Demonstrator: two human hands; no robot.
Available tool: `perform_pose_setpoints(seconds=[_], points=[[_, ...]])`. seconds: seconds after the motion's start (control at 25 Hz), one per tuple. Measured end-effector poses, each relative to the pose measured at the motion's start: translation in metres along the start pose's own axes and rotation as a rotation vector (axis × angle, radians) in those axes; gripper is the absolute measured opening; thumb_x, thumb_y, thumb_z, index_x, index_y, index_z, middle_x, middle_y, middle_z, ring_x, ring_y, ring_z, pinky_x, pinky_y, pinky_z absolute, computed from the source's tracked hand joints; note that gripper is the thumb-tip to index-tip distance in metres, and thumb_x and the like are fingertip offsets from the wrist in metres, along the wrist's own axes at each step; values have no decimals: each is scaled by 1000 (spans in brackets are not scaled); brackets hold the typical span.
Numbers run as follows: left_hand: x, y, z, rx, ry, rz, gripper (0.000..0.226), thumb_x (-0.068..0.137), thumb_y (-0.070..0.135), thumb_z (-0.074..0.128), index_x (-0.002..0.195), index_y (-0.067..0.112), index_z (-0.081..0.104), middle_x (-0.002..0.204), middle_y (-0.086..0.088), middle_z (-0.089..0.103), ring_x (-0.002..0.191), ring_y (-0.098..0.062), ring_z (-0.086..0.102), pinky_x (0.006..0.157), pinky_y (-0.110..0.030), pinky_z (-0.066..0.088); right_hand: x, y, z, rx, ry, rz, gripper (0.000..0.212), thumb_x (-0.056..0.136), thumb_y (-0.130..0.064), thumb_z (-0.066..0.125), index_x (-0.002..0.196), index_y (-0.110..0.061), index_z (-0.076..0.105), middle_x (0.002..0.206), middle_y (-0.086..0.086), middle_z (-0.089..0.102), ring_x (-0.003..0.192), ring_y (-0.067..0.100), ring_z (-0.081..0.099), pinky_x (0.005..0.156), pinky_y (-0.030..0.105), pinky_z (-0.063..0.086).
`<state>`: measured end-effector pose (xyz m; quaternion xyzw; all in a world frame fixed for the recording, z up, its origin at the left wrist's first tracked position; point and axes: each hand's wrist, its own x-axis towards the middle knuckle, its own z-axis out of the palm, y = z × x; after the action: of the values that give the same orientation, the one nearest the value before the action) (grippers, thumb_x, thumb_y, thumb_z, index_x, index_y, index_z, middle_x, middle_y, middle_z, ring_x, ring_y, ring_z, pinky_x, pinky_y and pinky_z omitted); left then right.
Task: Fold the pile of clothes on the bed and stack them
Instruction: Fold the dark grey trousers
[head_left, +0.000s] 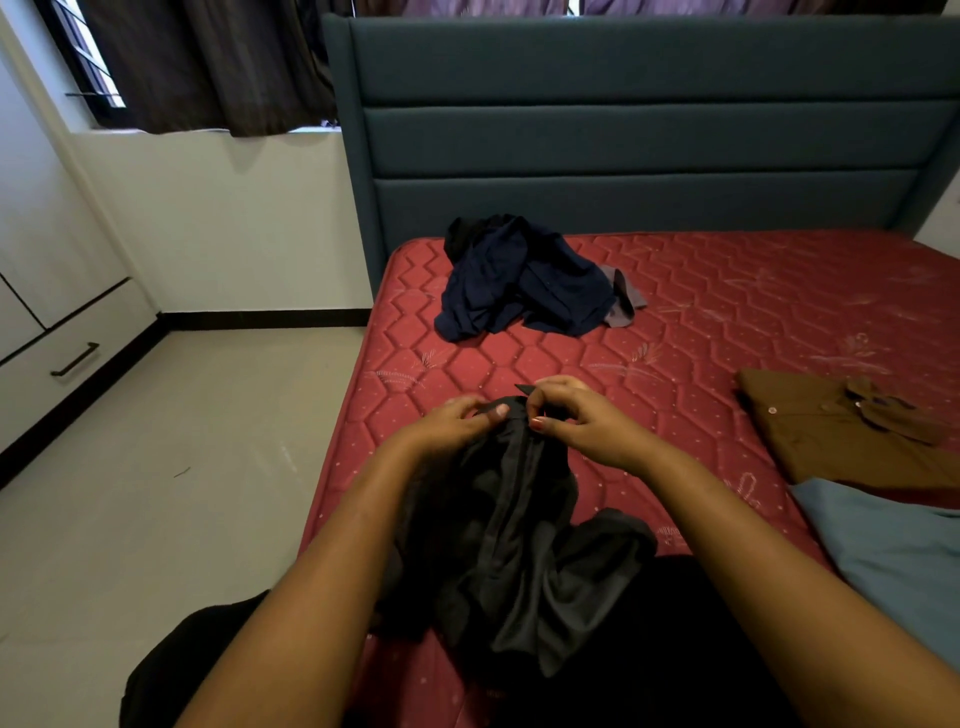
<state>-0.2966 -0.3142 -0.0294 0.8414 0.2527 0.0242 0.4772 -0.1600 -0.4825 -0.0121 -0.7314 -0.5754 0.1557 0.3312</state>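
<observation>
Two hands on one piece: the left hand (457, 418) and the right hand (576, 415) sit almost side by side, each pinching the top edge of the dark garment (509, 545), thumbs on the near face and fingers curled over the far side. Both arms reach forward, wrists raised, so the cloth is bunched at the top between them. From there it hangs toward the person, its long axis running from the hands back to the lap, and its lower end crumples on the near edge of the bed (727, 312). That is what the next move looks to turn on. With the grips this close together, the hands would likely need to part sideways along that edge to open the cloth flat, and neither is better placed than the other. Beyond the hands, up by the headboard (623, 140), waits the unfolded pile of clothes (519, 280), navy mostly, and well out of reach. Off to the right lie a brown shirt (841, 431), laid flat, and nearer the person a blue garment (893, 545).
</observation>
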Motion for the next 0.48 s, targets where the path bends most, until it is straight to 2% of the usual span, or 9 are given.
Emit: perform_pose_setpoints(seconds=[0.04,0.12,0.2,0.28,0.32,0.4,0.48], points=[[1,3,1,-88,-148,-63,47,93,47,54,118,7,61,117,-10,63,104,-21,57,96,-39,46,1,-3,-1,-9,7,-27,20,92,-14,61,91,-32,56,109,-5,53,105,-4,43,80,3,32],[1,3,-3,-288,-250,-101,32,97,31,53,109,5,64,106,-15,67,90,-22,63,89,-37,52,0,-5,-2,70,56,-10,17,90,-12,64,94,-27,58,110,-5,55,102,-8,48,79,8,37],[-2,0,-7,-423,-218,-60,20,98,21,52,106,7,64,98,-9,68,82,-16,66,81,-28,54,-7,-1,-3,370,171,122,28,88,-6,66,107,-22,54,113,-2,58,93,-4,58,78,15,47],[-2,1,-12,-432,-197,6,20,98,16,51,111,5,63,99,-7,68,86,-15,64,81,-24,53,-11,0,-5,652,220,226,39,86,2,65,118,-14,48,100,4,65,79,7,65,68,18,52],[-1,3,-14,-418,-188,29,23,98,13,50,115,2,62,101,-7,67,89,-15,63,82,-22,52,-9,0,-5,699,219,241,38,87,4,63,119,-10,49,91,4,69,75,9,66,64,18,51],[-1,11,-13,-413,-189,67,27,98,7,48,121,-2,59,100,-7,67,88,-14,63,80,-19,51,-4,-4,-6,689,173,211,28,89,4,60,114,-8,57,86,4,71,77,10,68,68,20,53],[-2,18,-13,-428,-202,102,24,99,7,47,118,-1,59,98,-8,65,87,-15,61,77,-19,51,1,-7,-5,554,73,164,25,88,1,63,111,-8,62,96,5,71,90,12,68,81,23,54]])
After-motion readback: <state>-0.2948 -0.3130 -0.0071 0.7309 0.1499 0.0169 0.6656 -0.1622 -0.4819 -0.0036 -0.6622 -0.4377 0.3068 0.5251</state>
